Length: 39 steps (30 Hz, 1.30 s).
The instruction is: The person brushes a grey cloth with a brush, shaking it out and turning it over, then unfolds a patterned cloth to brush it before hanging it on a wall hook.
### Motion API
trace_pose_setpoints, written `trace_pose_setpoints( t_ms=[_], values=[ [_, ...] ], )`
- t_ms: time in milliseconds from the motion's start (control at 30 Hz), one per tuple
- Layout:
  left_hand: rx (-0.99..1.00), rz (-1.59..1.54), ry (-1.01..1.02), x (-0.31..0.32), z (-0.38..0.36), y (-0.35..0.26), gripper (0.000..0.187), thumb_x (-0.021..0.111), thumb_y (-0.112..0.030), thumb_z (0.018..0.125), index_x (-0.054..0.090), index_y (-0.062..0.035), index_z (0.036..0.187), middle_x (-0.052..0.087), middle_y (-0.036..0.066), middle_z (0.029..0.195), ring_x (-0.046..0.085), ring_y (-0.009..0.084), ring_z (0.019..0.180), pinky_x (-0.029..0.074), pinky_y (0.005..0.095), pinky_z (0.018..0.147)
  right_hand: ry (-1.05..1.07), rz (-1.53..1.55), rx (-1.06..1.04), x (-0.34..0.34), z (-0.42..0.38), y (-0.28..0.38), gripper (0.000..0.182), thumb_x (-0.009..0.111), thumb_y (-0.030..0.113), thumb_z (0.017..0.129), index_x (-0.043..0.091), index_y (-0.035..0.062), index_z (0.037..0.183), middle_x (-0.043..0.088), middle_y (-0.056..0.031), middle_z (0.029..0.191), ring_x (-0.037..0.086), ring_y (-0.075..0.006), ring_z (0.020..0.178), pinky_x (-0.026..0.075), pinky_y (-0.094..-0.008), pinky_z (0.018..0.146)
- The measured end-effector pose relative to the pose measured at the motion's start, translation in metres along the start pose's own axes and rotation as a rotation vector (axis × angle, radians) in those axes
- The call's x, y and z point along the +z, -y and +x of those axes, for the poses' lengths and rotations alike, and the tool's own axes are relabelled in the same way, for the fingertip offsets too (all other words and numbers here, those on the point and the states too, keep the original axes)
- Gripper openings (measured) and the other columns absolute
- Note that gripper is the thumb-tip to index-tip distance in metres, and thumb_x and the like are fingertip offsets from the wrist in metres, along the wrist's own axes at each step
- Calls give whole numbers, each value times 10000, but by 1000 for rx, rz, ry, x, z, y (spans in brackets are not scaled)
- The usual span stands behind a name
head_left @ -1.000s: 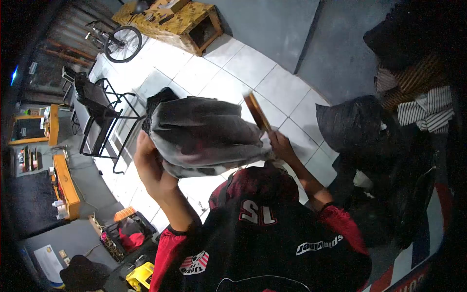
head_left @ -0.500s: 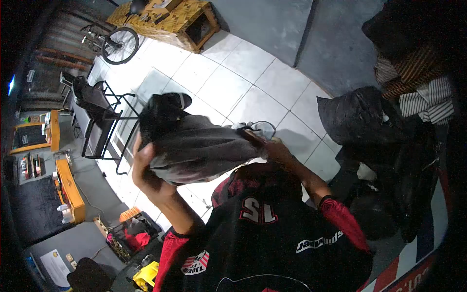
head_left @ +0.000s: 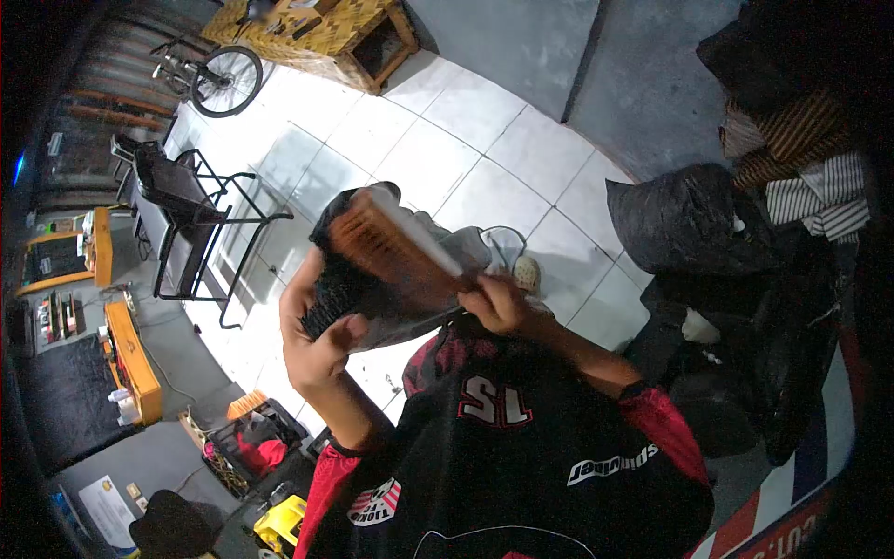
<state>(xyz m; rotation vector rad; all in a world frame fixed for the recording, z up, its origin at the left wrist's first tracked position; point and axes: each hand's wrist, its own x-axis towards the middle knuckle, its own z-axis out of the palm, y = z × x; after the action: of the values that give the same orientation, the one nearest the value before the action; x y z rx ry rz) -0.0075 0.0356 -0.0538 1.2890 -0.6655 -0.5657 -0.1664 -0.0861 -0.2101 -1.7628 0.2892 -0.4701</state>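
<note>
Floor: white tiles [head_left: 447, 140] underfoot, grey wall at top, seen from above over a black and red jersey [head_left: 503, 466].
Shoe: dark shoe [head_left: 391, 270] held up at chest height, sole side turned toward the camera, ribbed black tread at its left end, orange-brown sole face [head_left: 391, 247] across the middle.
Left hand: left hand [head_left: 317, 345] clamped on the shoe's left end from below, thumb lying across the tread, fingers wrapped behind out of sight.
Right hand: right hand [head_left: 498, 303] closed on the shoe's right end, knuckles up, fingers curled over the edge.
Shoe versus grip: spanned between both hands, tilted, left end lower, right end nearer the chest; neither end free.
Second shoe: pale sole [head_left: 527, 273] peeking just beyond the right hand, on the floor or near it, cannot tell which.
Right side: black plastic bag [head_left: 684, 224] bulging beside the tiles, striped cloths [head_left: 819, 186] heaped further right.
Left side: black metal cart [head_left: 200, 224] standing on the tiles, bicycle wheel [head_left: 223, 82] behind it, wooden crate table [head_left: 326, 33] at top.
Lower left: orange shelf [head_left: 135, 359], crate with red cloth [head_left: 251, 447], yellow toy-like object [head_left: 279, 526].
</note>
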Motion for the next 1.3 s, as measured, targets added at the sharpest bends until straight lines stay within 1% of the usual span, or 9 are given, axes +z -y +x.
trace_pose_setpoints(
  t_ms=[167,267,500,633,733,867,967,1033,1300],
  values=[
    [198,-130,-93,0,3,-18,734,578,-142,557,338,128,1196,430,263,1171,461,369,1059,350,450,926,291,-411,-78,14,-29,-141,322,426,278,843,462,32,1049,557,-185,767,569,-333,739,444,-399,616],
    [230,-209,-35,0,8,-29,654,539,-142,634,335,83,1214,433,260,1159,458,400,1047,366,476,913,574,-654,486,-16,-44,-175,380,377,330,862,470,28,1072,576,-199,842,570,-336,776,454,-419,640],
    [33,13,-361,3,8,-24,583,513,-60,702,316,137,1214,436,240,1164,460,294,1070,341,366,927,322,-906,520,-36,-38,-208,307,384,265,878,541,8,935,585,-176,770,581,-345,697,453,-426,633],
    [-86,-110,-340,24,19,-19,521,534,-101,799,315,81,1235,509,179,1057,546,201,907,443,290,767,-303,171,489,-25,13,-63,285,404,294,882,492,24,863,486,-112,607,504,-263,524,406,-310,491],
    [-151,-70,-220,32,21,-14,420,467,-123,838,383,47,1213,445,181,1184,465,221,1067,387,325,883,-155,835,361,-19,17,24,248,426,277,882,441,62,761,325,-64,571,377,-149,476,346,-247,450],
    [245,270,-219,28,25,-16,620,568,-319,747,391,50,1213,383,224,1242,413,274,1128,334,364,932,-120,-775,-349,4,6,-27,173,481,188,838,487,20,880,537,-169,709,547,-279,626,430,-327,559],
    [606,536,-179,14,28,-19,765,625,-428,673,388,52,1219,354,233,1270,381,296,1160,305,381,954,323,-277,209,9,-6,-121,336,470,313,822,520,22,983,533,-140,938,545,-341,753,450,-383,615],
    [713,693,-233,-1,27,-24,830,666,-503,604,441,54,1178,317,281,1276,381,335,1159,303,391,950,501,-623,492,-3,-33,-178,346,491,299,802,518,35,1025,550,-152,936,564,-339,732,464,-406,615],
    [651,584,-265,0,21,-21,773,613,-456,670,393,43,1217,342,263,1259,387,312,1146,297,379,947,131,-830,500,-28,-42,-210,170,416,160,830,531,36,848,538,-172,653,571,-346,671,457,-409,568]
  ],
)
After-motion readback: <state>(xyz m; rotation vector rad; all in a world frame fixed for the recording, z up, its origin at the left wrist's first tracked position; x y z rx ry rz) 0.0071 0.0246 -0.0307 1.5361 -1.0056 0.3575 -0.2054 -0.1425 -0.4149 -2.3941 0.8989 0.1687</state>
